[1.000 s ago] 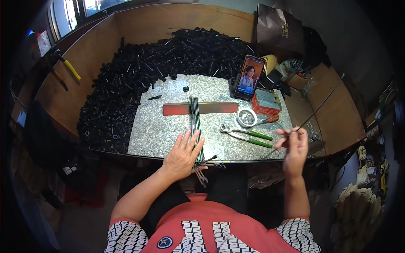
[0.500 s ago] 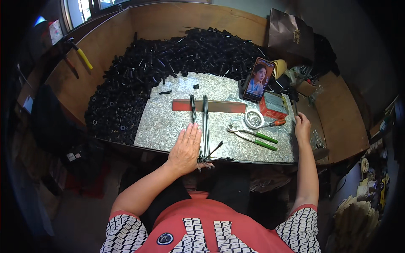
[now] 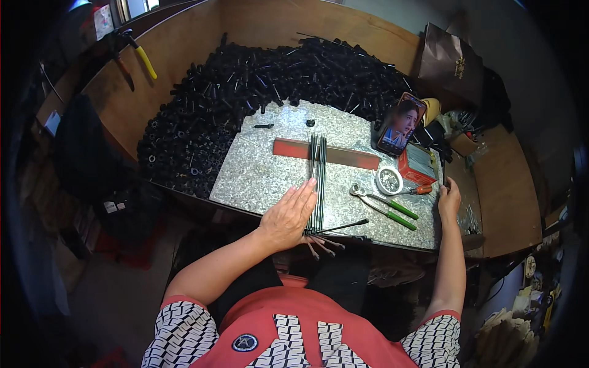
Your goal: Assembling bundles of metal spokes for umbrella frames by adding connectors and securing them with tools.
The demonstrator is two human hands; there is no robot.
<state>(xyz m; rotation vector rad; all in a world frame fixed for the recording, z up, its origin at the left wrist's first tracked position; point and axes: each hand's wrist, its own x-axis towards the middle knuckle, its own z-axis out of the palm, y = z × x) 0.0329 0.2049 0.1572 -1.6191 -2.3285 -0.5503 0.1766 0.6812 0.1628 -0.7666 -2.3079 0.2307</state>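
My left hand (image 3: 291, 211) lies flat with its fingers stretched out, against a bundle of thin dark rods (image 3: 322, 178) on a speckled stone slab (image 3: 245, 178). The rods' far ends rest across a long red-and-brown bar (image 3: 291, 149). At the slab's front edge, the near ends fan out beneath the hand. One black rod (image 3: 343, 227) lies aslant to the right. At the slab's right edge is my right hand (image 3: 450, 199), its fingers curled. Whatever it may hold is hidden. Green-handled pincers (image 3: 386, 207) lie between the hands.
Small black tubular parts (image 3: 276, 76) are heaped behind and left of the slab. On the right are a phone (image 3: 402, 124), a red box (image 3: 417, 167) of thin pieces, a white bowl (image 3: 389, 180) and a screwdriver (image 3: 419, 191). A wooden wall (image 3: 159, 67) surrounds the bench.
The view has shifted, so the bench sits farther right. My left hand still lies flat by the rods, whose two groups are now closer together. The right hand stays at the slab's edge.
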